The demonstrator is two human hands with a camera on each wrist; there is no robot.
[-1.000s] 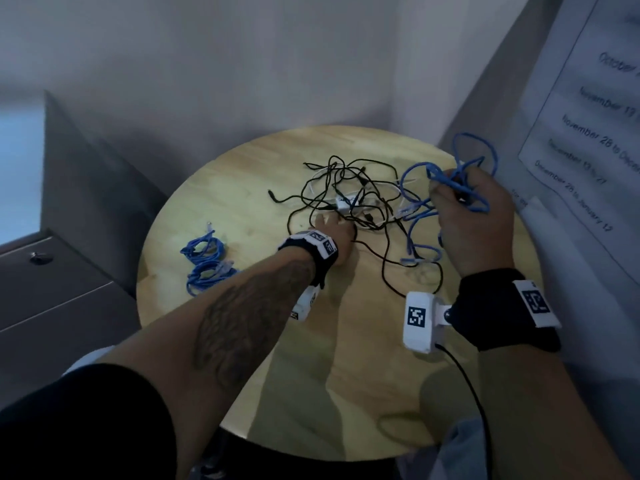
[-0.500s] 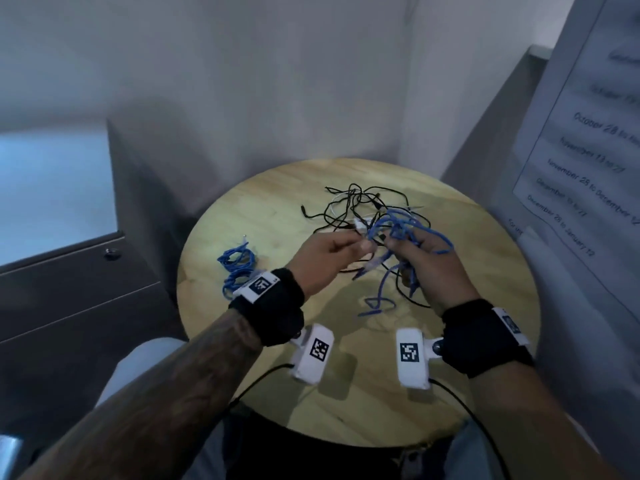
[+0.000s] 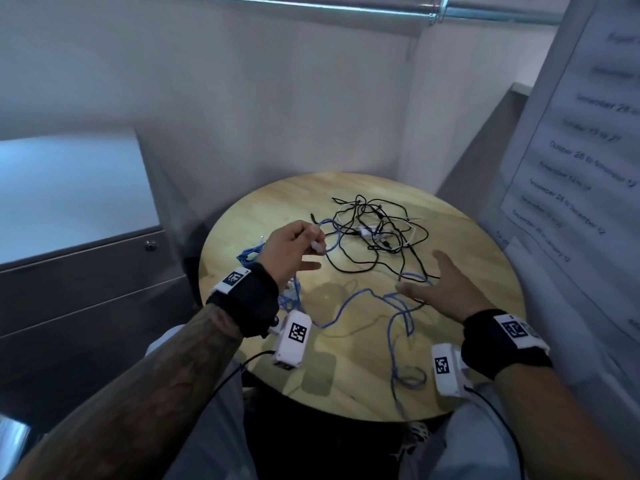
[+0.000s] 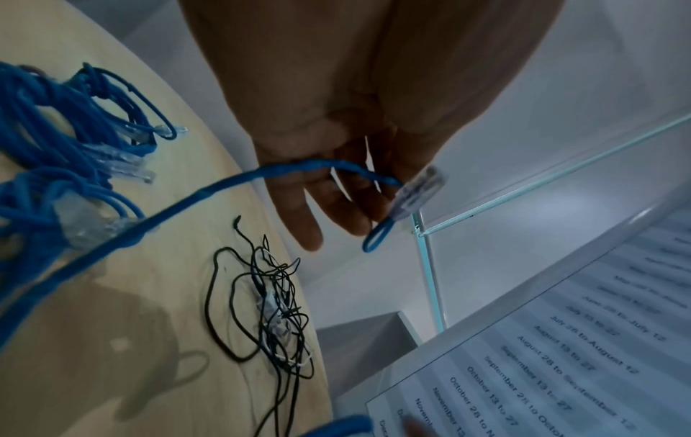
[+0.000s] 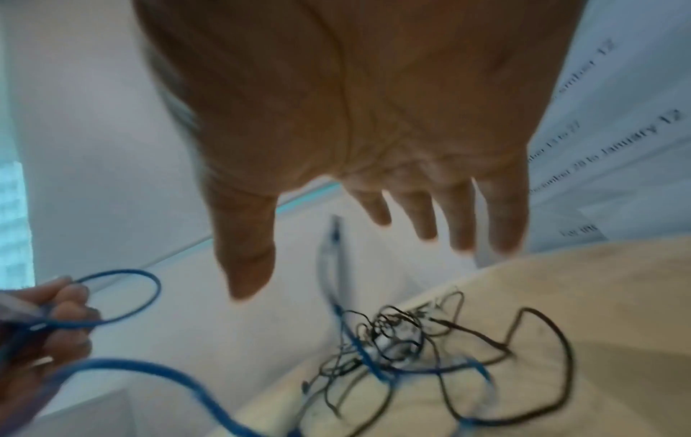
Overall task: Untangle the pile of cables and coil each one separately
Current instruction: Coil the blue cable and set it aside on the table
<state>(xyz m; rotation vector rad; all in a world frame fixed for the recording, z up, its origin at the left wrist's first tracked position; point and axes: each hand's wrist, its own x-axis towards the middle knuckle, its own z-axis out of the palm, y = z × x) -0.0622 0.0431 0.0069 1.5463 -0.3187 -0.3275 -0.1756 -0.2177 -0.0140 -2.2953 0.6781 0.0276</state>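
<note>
A round, pale wooden surface (image 3: 467,271) with visible grain fills the lower middle of the head view. The left hand (image 3: 289,249), at centre left, pinches one end of a round-jacketed blue cable (image 3: 360,296) just behind its clear plastic plug (image 4: 415,192), with a small loop poking out past the fingers (image 4: 299,207). From there the cable drops to the surface and snakes toward the lower right of the frame, its free length running roughly from the centre to the near edge — kinked, not coiled.

The right hand (image 3: 446,289), at centre right, is flat with fingers spread and straight, holding nothing; it hovers over the blue cable.

Toward the upper middle of the surface lies a loose tangle of thin black and white cables (image 3: 377,233) (glossy, wiry, with small white connectors in the knot). At the left edge, partly behind the left wrist, sit bundled blue cables (image 4: 56,142) with clear plugs.
</note>
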